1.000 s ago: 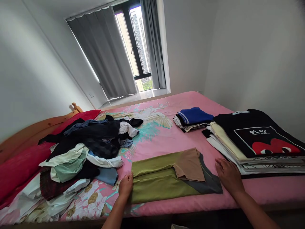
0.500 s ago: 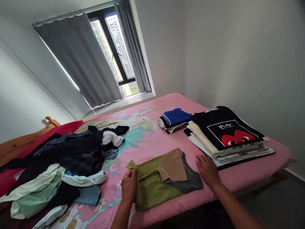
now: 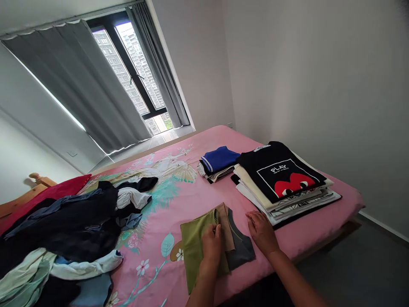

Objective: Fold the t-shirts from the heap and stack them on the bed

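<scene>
My left hand (image 3: 212, 247) is closed on the olive-green hem of a T-shirt (image 3: 195, 238), which lies folded over itself near the bed's front edge. A brown panel and the dark grey neck end of the shirt stick out to the right of the fold. My right hand (image 3: 260, 232) rests with its fingers extended just right of the grey end, holding nothing. Close beyond it stands a tall stack of folded shirts, topped by a black T-shirt (image 3: 266, 170) with a red heart and the word PLAY.
A smaller folded pile with a blue garment (image 3: 220, 159) on top sits behind the tall stack. Loose dark and pale clothes (image 3: 79, 226) are heaped on the left of the pink bedsheet (image 3: 166, 213). Grey curtains (image 3: 73, 81) hang at the window.
My left hand has moved right, carrying the green hem over the shirt towards its neck end. The right hand stays beside the shirt. The camera view has turned to the right.
</scene>
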`<state>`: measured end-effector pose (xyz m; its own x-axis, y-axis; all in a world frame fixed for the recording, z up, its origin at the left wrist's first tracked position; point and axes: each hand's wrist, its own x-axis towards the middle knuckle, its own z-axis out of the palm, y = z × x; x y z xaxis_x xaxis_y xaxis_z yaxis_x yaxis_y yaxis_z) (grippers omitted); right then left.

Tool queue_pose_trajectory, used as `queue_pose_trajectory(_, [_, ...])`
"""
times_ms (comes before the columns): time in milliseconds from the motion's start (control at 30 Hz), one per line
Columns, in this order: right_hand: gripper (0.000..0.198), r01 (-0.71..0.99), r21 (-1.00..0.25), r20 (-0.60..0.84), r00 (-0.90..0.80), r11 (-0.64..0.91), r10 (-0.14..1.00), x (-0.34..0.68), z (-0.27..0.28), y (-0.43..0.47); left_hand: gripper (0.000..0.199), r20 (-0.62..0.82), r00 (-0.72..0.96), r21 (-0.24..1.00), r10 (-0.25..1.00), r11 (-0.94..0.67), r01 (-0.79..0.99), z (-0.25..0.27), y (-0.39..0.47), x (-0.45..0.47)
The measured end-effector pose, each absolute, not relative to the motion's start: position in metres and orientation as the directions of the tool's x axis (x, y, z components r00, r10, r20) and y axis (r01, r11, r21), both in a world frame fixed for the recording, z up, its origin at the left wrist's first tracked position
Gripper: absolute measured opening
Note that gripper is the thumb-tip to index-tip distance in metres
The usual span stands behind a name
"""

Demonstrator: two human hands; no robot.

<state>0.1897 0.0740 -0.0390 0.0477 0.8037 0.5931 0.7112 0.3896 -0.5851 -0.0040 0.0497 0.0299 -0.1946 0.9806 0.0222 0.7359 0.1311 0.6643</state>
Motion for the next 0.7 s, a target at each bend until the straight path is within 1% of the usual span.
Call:
queue_pose_trajectory(200, [0.020, 0.702, -0.594, 0.591, 0.049, 0.393, 0.805, 0.190, -0.039, 0.074, 0.028, 0.027, -0.200, 0.668, 0.980, 0.131, 0.733, 0.041, 0.059, 0.004])
queue_pose_trajectory(300, [0.020, 0.703, -0.589, 0.592, 0.042, 0.397, 0.805, 0.191, -0.040, 0.074, 0.026, 0.008, -0.166, 0.688, 0.986, 0.115, 0.716, 0.040, 0.060, 0.015])
queue_pose_trajectory(400, [0.021, 0.697, -0.591, 0.598, 0.041, 0.406, 0.801, 0.191, -0.041, 0.075, 0.028, 0.001, -0.092, 0.726, 0.996, 0.062, 0.685, 0.041, 0.053, 0.018])
queue_pose_trajectory(467, [0.020, 0.692, -0.598, 0.598, 0.047, 0.405, 0.800, 0.191, -0.041, 0.075, 0.029, 0.062, -0.050, 0.721, 0.997, -0.010, 0.693, 0.042, 0.047, 0.011])
queue_pose_trajectory(533, [0.019, 0.686, -0.605, 0.596, 0.052, 0.405, 0.801, 0.191, -0.039, 0.074, 0.030, 0.153, -0.019, 0.645, 0.988, -0.085, 0.759, 0.041, 0.041, -0.003])
queue_pose_trajectory(600, [0.018, 0.681, -0.610, 0.592, 0.052, 0.405, 0.805, 0.191, -0.038, 0.074, 0.035, 0.203, 0.007, 0.505, 0.979, -0.111, 0.856, 0.035, 0.039, -0.019])
queue_pose_trajectory(700, [0.019, 0.683, -0.609, 0.583, 0.042, 0.402, 0.812, 0.191, -0.036, 0.073, 0.043, 0.134, 0.057, 0.292, 0.989, -0.094, 0.952, 0.021, 0.037, -0.037])
